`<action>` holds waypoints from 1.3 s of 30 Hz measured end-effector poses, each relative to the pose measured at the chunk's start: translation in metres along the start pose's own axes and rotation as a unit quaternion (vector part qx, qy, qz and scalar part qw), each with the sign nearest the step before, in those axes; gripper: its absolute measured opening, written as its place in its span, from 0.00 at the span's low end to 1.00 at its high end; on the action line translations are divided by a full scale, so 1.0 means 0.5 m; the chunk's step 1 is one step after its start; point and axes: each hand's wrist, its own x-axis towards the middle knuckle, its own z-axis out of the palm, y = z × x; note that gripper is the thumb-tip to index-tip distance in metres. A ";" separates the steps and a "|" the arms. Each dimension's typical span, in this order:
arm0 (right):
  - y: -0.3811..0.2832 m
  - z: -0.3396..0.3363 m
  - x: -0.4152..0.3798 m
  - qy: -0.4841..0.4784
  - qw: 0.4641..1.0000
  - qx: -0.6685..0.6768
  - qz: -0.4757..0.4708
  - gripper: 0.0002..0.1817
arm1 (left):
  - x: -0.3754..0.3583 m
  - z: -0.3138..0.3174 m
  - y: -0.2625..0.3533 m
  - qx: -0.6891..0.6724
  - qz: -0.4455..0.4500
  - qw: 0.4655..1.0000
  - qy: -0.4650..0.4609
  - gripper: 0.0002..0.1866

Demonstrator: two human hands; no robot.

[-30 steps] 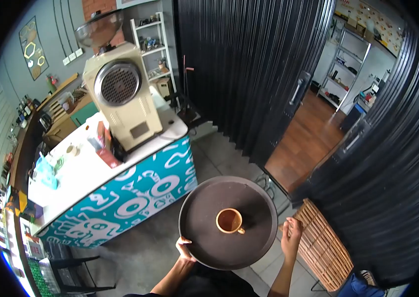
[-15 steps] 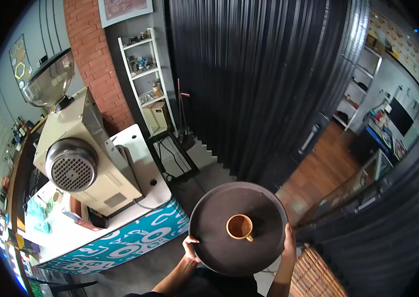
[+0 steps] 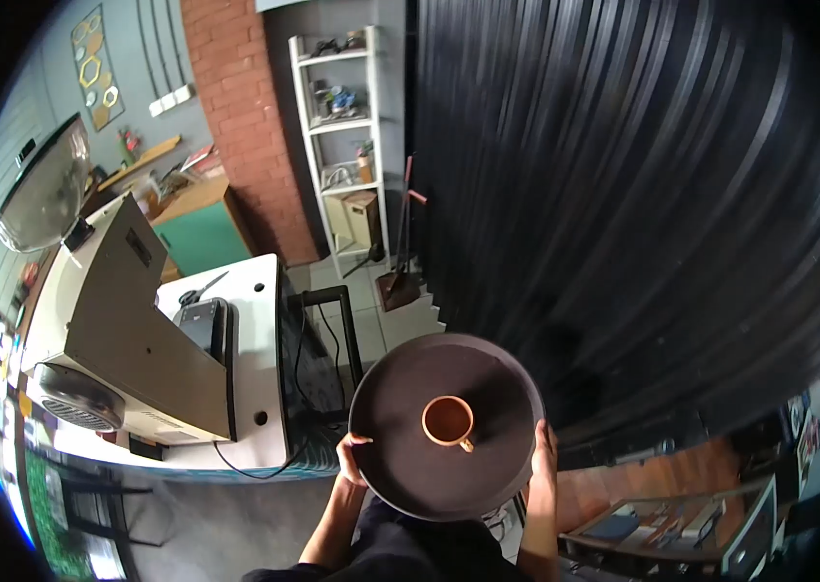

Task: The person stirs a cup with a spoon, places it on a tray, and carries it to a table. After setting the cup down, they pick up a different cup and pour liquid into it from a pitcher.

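Observation:
I carry a round dark brown tray (image 3: 400, 388) level in front of me with both hands. My left hand (image 3: 350, 458) grips its near left rim, thumb over the edge. On the near right rim my right hand (image 3: 544, 456) does the same. An orange-brown cup (image 3: 449, 421) with a small handle stands upright near the tray's middle, holding a brown liquid.
A white counter (image 3: 257, 359) with a large beige grinder machine (image 3: 109, 330) stands close on my left. A black corrugated wall (image 3: 643, 194) fills the right. Ahead are a white shelf unit (image 3: 344, 126), a brick pillar (image 3: 235, 107) and a dustpan (image 3: 397, 286) on the tiled floor.
I have turned and moved past the counter's end; the grinder has slid to my left and the black wall has come nearer. The tray and cup stay level in both hands.

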 end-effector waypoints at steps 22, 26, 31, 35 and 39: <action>-0.213 0.568 0.622 -0.223 0.965 0.073 0.122 0.43 | 0.550 0.129 0.378 0.049 0.234 0.955 0.173 0.15; -0.259 0.697 0.686 -0.259 0.953 0.099 0.120 0.42 | 0.611 0.174 0.447 0.058 0.308 0.923 0.224 0.15; -0.223 0.840 0.833 -0.334 0.924 0.103 0.157 0.39 | 0.687 0.097 0.533 -0.020 0.300 0.936 0.180 0.16; -0.215 0.987 0.923 -0.400 0.895 0.080 0.182 0.39 | 0.717 0.100 0.595 -0.040 0.382 0.914 0.133 0.17; -0.220 1.177 0.985 -0.446 0.877 0.047 0.175 0.38 | 0.762 0.125 0.684 -0.050 0.460 0.872 0.159 0.15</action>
